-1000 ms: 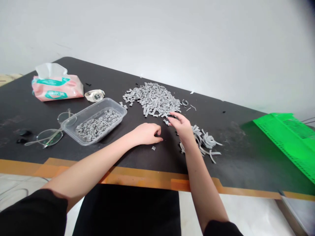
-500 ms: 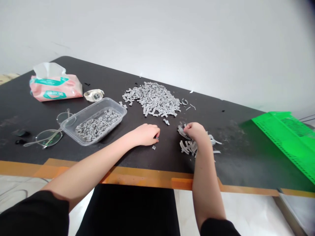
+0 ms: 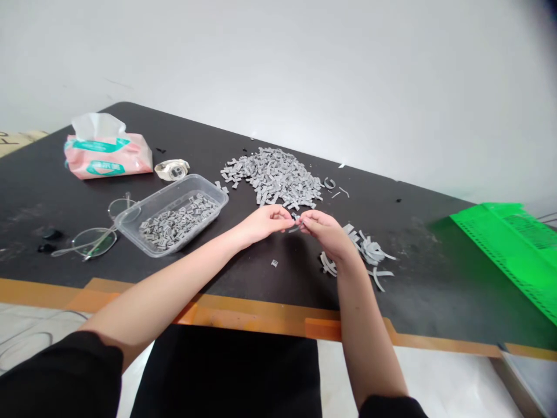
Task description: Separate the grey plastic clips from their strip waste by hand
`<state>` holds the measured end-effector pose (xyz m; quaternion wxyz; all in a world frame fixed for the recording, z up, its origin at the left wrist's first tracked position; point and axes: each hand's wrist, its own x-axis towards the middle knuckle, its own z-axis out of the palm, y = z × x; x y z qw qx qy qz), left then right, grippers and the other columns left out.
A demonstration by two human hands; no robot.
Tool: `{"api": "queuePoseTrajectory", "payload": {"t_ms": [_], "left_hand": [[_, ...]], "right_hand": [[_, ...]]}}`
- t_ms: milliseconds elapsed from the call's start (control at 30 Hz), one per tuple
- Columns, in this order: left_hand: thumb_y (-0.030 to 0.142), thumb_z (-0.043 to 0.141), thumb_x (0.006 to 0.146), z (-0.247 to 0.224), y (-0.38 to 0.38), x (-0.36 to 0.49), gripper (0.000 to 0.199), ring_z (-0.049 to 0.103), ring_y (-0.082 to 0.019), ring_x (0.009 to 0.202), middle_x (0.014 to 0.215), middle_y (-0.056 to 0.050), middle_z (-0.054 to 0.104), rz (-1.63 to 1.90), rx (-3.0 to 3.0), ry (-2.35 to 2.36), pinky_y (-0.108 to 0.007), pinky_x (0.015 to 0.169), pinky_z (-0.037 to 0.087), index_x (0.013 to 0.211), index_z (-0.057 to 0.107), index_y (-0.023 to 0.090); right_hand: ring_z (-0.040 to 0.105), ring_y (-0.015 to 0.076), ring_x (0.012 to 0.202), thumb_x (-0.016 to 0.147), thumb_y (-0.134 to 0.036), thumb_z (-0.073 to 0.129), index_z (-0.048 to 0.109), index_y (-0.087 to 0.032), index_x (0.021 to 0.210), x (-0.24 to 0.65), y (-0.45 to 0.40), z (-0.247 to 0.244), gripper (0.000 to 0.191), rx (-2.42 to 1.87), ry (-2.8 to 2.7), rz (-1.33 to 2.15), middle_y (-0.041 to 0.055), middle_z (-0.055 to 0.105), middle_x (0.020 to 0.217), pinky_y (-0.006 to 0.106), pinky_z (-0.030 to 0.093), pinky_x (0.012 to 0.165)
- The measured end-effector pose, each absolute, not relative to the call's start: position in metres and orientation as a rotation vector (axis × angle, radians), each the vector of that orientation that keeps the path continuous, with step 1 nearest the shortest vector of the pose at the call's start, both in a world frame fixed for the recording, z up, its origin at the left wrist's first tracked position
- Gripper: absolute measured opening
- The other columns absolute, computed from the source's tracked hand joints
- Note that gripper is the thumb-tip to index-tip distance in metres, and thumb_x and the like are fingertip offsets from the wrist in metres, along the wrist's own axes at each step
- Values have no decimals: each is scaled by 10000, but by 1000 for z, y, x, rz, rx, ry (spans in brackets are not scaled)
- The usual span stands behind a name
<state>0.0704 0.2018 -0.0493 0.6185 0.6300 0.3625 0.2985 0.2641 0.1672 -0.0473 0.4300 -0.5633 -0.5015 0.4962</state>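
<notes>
My left hand (image 3: 265,225) and my right hand (image 3: 324,230) meet over the black table (image 3: 418,278), their fingertips pinching a thin grey strip (image 3: 295,227) between them. Just behind the fingers lies a large heap of small grey cut pieces (image 3: 273,177). To the right of my right wrist sits a loose bunch of longer grey plastic strips (image 3: 363,253). One small grey piece (image 3: 274,263) lies alone below my hands.
A clear plastic tray (image 3: 174,217) holding grey pieces stands left of my hands. Beyond it are round glasses (image 3: 93,242), a white wristwatch (image 3: 172,169) and a pink wet-wipe pack (image 3: 107,155). A green sheet (image 3: 509,247) lies at the right. Orange tape (image 3: 243,310) lines the near table edge.
Both hands have moved together from apart and now pinch a grey strip. The single piece that lay just in front of the heap is gone from the table.
</notes>
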Motion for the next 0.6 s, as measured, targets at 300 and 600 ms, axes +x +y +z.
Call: {"api": "queuePoseTrajectory", "payload": {"t_ms": [300,600], "left_hand": [[326,815,688,-49,202,71,279,522,-94,671,742,-5,658,802,1065,625,-269,706,397,824,676,127],[356,701,803,-44,200,69,222,570,-131,731,789,-27,718,764,1394,650,-291,771,446,858,678,142]], "right_hand": [[453,83,482,630,-393,849,585,-211,877,234,160,-37,406,-1101,-941,1520,-68,593,613,234,429,478],[316,28,387,658,-395,851,533,-202,760,236,161,-38,386,-1051,-983,1558,-65,596,575,180,235,393]]}}
